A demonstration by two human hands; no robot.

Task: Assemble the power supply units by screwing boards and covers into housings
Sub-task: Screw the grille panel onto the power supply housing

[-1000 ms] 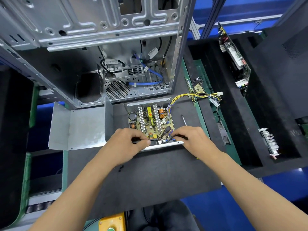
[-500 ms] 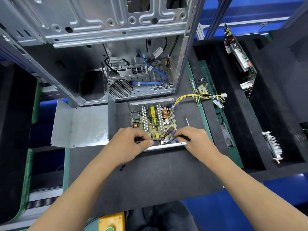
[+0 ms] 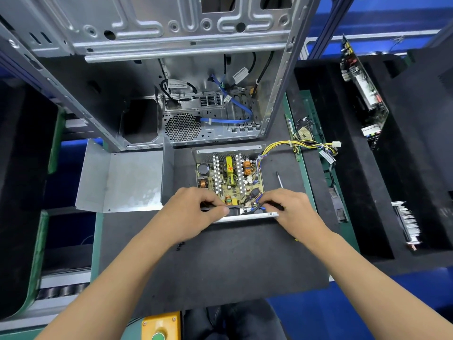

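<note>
Both hands, left hand (image 3: 193, 212) and right hand (image 3: 291, 212), are clamped on the housing (image 3: 247, 218) rim, seating the board (image 3: 229, 179); screws are needed next.

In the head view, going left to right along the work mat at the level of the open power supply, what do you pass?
Bent metal cover → power supply board in its housing → screwdriver → yellow wire harness connectors → upright circuit board.

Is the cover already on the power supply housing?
No. The cover lies left of the housing, whose board is exposed.
</note>
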